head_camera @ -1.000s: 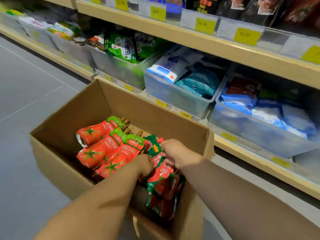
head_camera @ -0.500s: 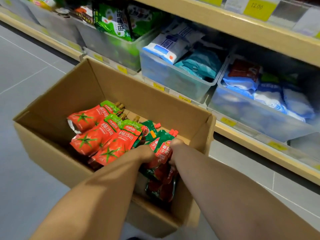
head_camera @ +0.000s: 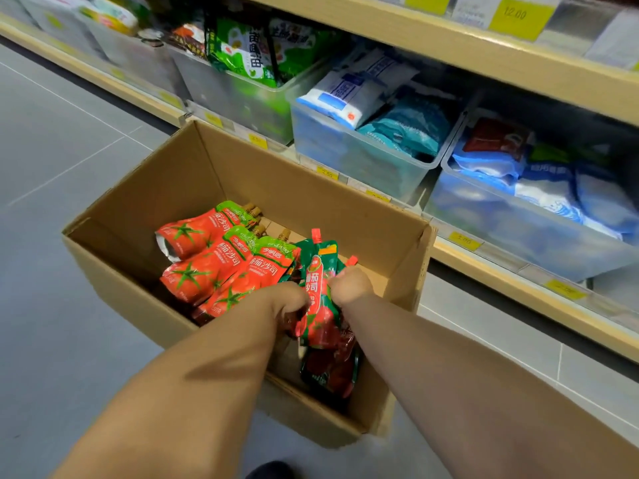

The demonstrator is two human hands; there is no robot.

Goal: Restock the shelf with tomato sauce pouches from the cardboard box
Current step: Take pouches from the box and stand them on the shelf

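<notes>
An open cardboard box (head_camera: 179,188) stands on the floor in front of the low shelf. Inside lie three red tomato sauce pouches with green tops (head_camera: 214,264) on the left. On the right is a bundle of green-and-red tomato sauce pouches (head_camera: 320,305) with red caps. My left hand (head_camera: 287,299) grips the bundle's left side and my right hand (head_camera: 349,285) grips its right side. The bundle stands upright between both hands, its lower end still down in the box.
The bottom shelf (head_camera: 484,261) carries clear plastic bins: one with green bags (head_camera: 256,53), one with white and teal packs (head_camera: 373,98), one with blue packs (head_camera: 539,188). Yellow price tags line the shelf edges. Grey tiled floor (head_camera: 69,140) lies to the left.
Both hands have closed round the green-and-red bundle and drawn it upward and upright. The view has shifted slightly toward the shelf.
</notes>
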